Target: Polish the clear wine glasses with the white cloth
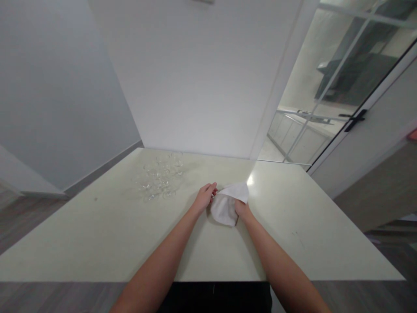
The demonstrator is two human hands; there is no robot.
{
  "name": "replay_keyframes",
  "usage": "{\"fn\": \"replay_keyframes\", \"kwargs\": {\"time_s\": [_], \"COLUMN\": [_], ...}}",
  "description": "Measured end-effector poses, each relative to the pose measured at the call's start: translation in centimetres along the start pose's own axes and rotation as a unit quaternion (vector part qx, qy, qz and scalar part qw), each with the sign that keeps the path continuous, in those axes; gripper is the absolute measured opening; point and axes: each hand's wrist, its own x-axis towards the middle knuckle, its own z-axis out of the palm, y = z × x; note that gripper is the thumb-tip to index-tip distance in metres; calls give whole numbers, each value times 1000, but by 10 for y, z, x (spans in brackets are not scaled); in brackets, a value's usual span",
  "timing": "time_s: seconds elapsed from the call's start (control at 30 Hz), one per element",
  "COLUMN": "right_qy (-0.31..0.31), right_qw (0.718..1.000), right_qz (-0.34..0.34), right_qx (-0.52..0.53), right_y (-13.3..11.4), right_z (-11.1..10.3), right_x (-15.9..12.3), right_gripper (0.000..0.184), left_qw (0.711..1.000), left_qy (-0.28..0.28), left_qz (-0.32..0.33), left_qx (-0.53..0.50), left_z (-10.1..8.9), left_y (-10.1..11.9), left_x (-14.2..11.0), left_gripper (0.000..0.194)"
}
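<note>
Head view: holding a white cloth (223, 209) over the counter (107, 243) with the right grip (240, 208), curled in beneath its fold; bracing its left edge, perhaps for steadiness, with a half-curled left grip (207, 194), hold impossible to tell; clear glasses (159, 174) well apart to the left, probably for working room.

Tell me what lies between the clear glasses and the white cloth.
In the head view: the left hand, right by the white cloth, then pale tabletop towards the clear glasses.
</note>
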Motion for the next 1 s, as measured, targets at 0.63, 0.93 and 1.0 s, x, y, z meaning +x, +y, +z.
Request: {"fn": "replay_keyframes", "kwargs": {"time_s": [0.63, 0.93, 1.0], "right_qy": [-49, 26, 24], "right_qw": [997, 1000, 999], "right_qz": [-65, -5, -9], "right_qx": [-9, 8, 26], "right_y": [2, 22, 23], "right_z": [-7, -2, -1], "right_x": [-1, 11, 12], "right_gripper": [41, 30, 31], "left_qw": [997, 964, 949], "left_qy": [23, 77, 58], "left_qz": [-20, 247, 293], "left_qx": [-77, 53, 102], "left_z": [2, 3, 4], "left_y": [-6, 2, 2], "left_x": [5, -7, -9], "left_gripper": [44, 22, 19]}}
